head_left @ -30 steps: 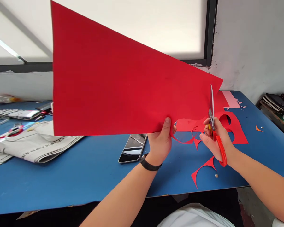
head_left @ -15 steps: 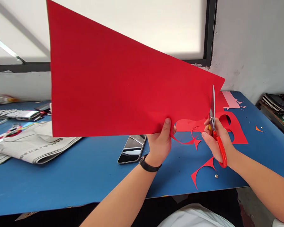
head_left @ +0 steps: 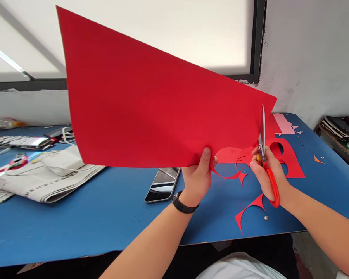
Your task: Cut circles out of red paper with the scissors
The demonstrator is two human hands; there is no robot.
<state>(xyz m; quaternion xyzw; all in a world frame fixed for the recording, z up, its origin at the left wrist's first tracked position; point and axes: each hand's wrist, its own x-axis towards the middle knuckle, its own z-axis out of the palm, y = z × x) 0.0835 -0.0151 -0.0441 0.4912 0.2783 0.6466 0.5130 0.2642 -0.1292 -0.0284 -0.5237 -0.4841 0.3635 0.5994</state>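
A large sheet of red paper is held up above the table, its lower edge pinched by my left hand, thumb in front. My right hand grips red-handled scissors with the blades pointing up at the sheet's right end. A curved cut edge runs from the blades back toward my left hand, and a thin curved red strip hangs below it. Whether the blades are fully closed on the paper is hard to make out. My left fingers are hidden behind the sheet.
On the blue table lie a phone, a folded newspaper with a white cable and charger, a red offcut, a red sheet with round holes, pink paper and a small metal bead. A window stands behind.
The sheet's left side has bent, with its lower left corner shifting right and its upper left corner dropping slightly. Both hands have barely moved, and the scissors stay at the right end.
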